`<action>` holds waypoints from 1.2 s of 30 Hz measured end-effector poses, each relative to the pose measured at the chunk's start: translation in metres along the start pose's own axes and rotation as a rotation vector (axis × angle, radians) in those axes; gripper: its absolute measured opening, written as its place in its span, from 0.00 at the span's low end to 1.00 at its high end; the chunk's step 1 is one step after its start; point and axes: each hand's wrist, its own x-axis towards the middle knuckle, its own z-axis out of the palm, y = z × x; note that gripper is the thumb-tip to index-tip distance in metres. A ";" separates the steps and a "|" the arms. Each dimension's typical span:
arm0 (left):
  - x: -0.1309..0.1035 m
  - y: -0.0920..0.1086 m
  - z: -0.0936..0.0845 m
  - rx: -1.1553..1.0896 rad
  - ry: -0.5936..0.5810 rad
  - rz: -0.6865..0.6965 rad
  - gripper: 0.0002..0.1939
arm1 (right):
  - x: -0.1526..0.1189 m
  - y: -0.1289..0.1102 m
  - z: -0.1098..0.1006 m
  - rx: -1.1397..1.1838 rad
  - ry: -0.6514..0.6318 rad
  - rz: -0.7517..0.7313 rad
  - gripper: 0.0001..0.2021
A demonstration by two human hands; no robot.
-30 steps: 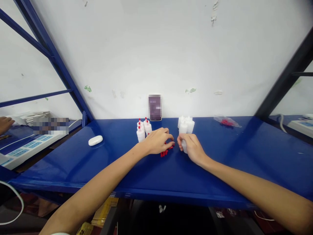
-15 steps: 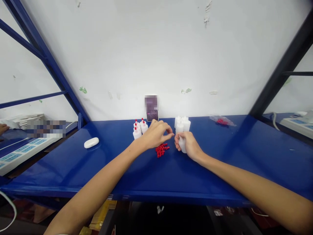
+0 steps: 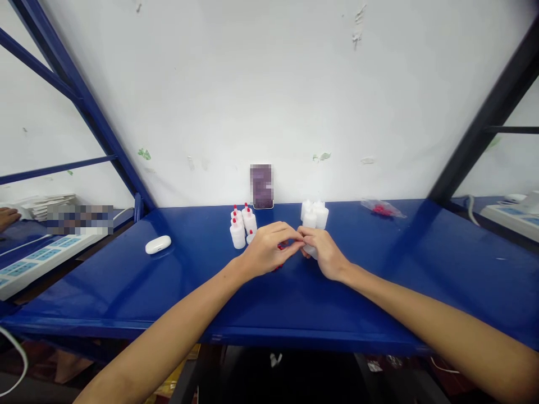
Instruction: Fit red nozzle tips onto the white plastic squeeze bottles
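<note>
My right hand (image 3: 322, 249) is wrapped round a small white plastic squeeze bottle (image 3: 311, 251), tilted toward the left. My left hand (image 3: 275, 247) meets it, thumb and forefinger pinched at the bottle's top end; what sits between those fingertips is too small and hidden to make out. Below and partly behind my left hand lies a pile of small red caps (image 3: 278, 266), mostly covered. Several white bottles with red-tipped nozzles (image 3: 238, 235) stand to the left of my left hand. Behind my right hand stands a group of white bottles (image 3: 320, 216) with no red tips showing.
A phone (image 3: 263, 188) leans on the wall at the back of the blue table (image 3: 177, 303). A white earphone case (image 3: 158, 244) lies at left, a clear bag of red pieces (image 3: 383, 210) at back right. Another person's hand (image 3: 8, 217) shows at far left, near a power strip (image 3: 54, 255).
My left hand has moved right and down, so its fingertips now meet the bottle in my right hand. It covers most of the red caps and uncovers more of the red-tipped bottles.
</note>
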 end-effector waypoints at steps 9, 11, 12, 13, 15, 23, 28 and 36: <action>-0.004 0.007 0.007 -0.096 -0.049 -0.098 0.03 | -0.002 -0.005 -0.004 -0.308 -0.077 -0.097 0.08; -0.005 0.008 0.009 -0.107 -0.051 -0.113 0.04 | -0.002 -0.007 -0.004 -0.312 -0.085 -0.096 0.06; -0.005 0.008 0.009 -0.115 -0.047 -0.125 0.04 | -0.002 -0.007 -0.004 -0.299 -0.081 -0.094 0.06; -0.005 0.008 0.009 -0.121 -0.043 -0.136 0.04 | -0.002 -0.008 -0.004 -0.281 -0.075 -0.090 0.06; -0.004 0.009 0.010 -0.127 -0.045 -0.151 0.04 | -0.003 -0.010 -0.004 -0.250 -0.064 -0.073 0.06; -0.005 0.008 0.010 -0.025 -0.121 -0.057 0.04 | -0.004 -0.010 -0.001 -0.194 -0.075 -0.088 0.03; 0.004 -0.010 -0.033 0.412 -0.181 0.108 0.12 | 0.000 -0.005 0.001 -0.118 -0.033 0.012 0.10; -0.008 -0.038 -0.088 0.766 -0.311 -0.131 0.12 | 0.005 0.000 0.002 -0.136 0.076 0.035 0.20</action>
